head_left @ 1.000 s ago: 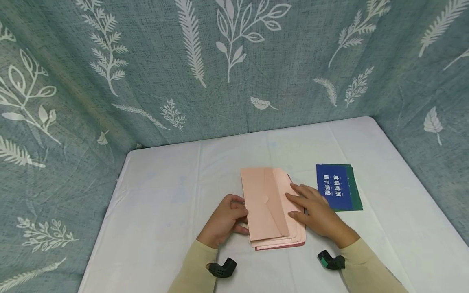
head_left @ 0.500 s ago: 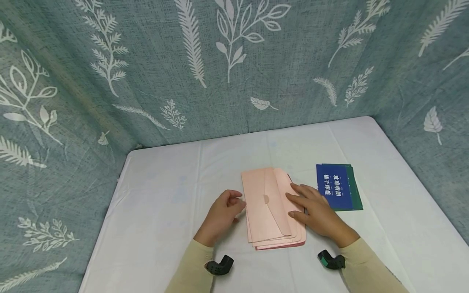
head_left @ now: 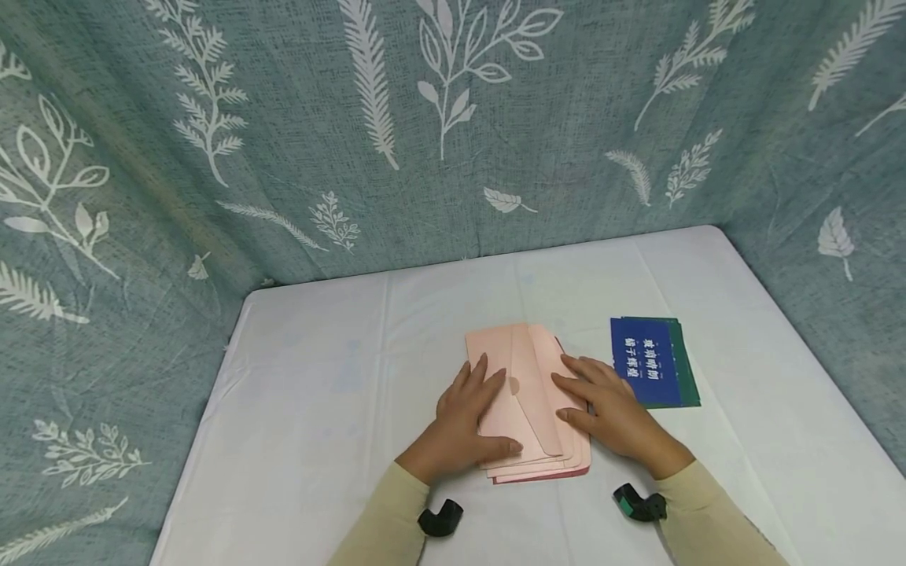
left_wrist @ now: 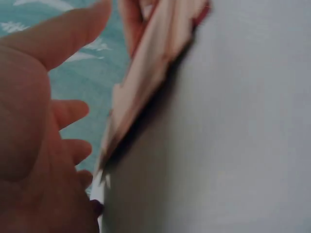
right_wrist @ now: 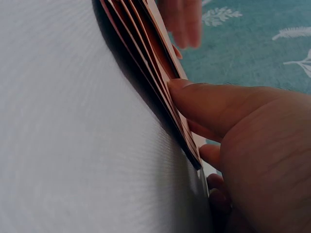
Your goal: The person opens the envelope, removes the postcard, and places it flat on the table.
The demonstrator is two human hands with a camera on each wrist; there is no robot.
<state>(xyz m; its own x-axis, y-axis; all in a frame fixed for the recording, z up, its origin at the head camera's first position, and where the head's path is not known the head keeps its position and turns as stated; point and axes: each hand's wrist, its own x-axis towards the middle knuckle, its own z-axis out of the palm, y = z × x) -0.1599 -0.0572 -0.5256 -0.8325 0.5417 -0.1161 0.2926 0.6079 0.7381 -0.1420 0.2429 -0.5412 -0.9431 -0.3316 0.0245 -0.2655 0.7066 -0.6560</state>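
Observation:
A pile of pale pink envelopes (head_left: pixel 529 428) lies on the white table, its edges slightly fanned, with a red one at the bottom. The top envelope has its pointed flap folded over, with a small round tab midway. My left hand (head_left: pixel 463 428) is spread over the left part of the pile, fingers pointing away and thumb out to the right. In the left wrist view this hand's thumb and fingers (left_wrist: pixel 73 111) are extended beside the pile. My right hand (head_left: pixel 612 413) rests its fingertips on the pile's right side; the right wrist view shows its thumb (right_wrist: pixel 194 94) at the layered edges.
Just right of my right hand lie a blue card (head_left: pixel 646 362) with white characters and a green one (head_left: pixel 683 362) beneath it. A teal leaf-patterned curtain (head_left: pixel 453 196) surrounds the back and sides of the white table (head_left: pixel 318 393).
My left hand has let go of the top envelope's left edge, moved off slightly, then come over the pile with fingers spread. The top envelope has settled flatter. My right hand stays put.

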